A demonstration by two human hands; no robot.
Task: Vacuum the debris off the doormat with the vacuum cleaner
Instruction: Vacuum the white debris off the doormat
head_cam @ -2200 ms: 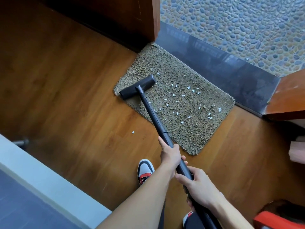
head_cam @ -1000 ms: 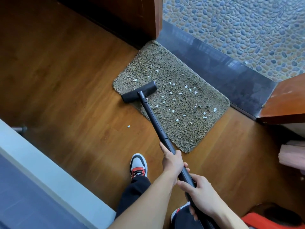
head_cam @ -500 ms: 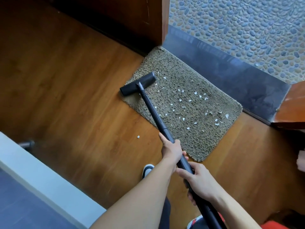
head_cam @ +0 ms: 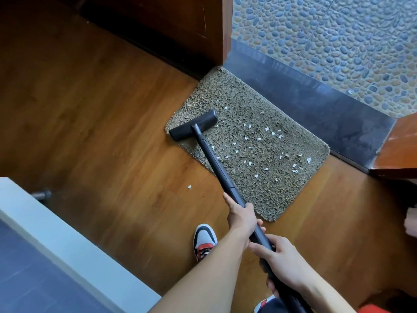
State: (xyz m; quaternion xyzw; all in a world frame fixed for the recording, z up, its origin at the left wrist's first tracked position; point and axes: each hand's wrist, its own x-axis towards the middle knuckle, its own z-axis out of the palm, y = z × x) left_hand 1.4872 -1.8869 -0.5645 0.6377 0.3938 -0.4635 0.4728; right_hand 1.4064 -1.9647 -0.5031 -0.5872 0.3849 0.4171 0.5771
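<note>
Both hands hold the wand (head_cam: pixel 214 159). The left hand (head_cam: pixel 242 219) is forward, fingers wrapped round the tube, and appears to steer. The right hand (head_cam: pixel 284 263) is behind it, fingers curled round the thicker section, and appears to supply push and pull. The wand slopes away toward 11 o'clock, which lays the head (head_cam: pixel 193 128) flat on the pile. The head sits on the 9 o'clock corner of the mat (head_cam: pixel 266 195), its left end at the mat's edge beside the bare floor (head_cam: pixel 112 143). Debris (head_cam: pixel 259 143), pale flecks, lies scattered from just right of the head across the centre toward the 3 o'clock end, so most of the mat is judged uncleaned. One fleck (head_cam: pixel 189 187) lies off the mat on the floor, near the 8 o'clock side. The dark sill (head_cam: pixel 316 109) runs along the whole far edge of the mat from 12 to 3 o'clock and touches it. A wood panel (head_cam: pixel 191 30) stands at the 12 o'clock corner and a jamb (head_cam: pixel 401 143) beyond the 3 o'clock end. Strokes toward the sill therefore have a hard stop. Open floor lies from 6 to 10 o'clock for drawing the head back. A shoe (head_cam: pixel 205 239) stands at 6 o'clock, left of the wand and clear of its line. A light mat of this kind may ride up under suction at its free edges.
</note>
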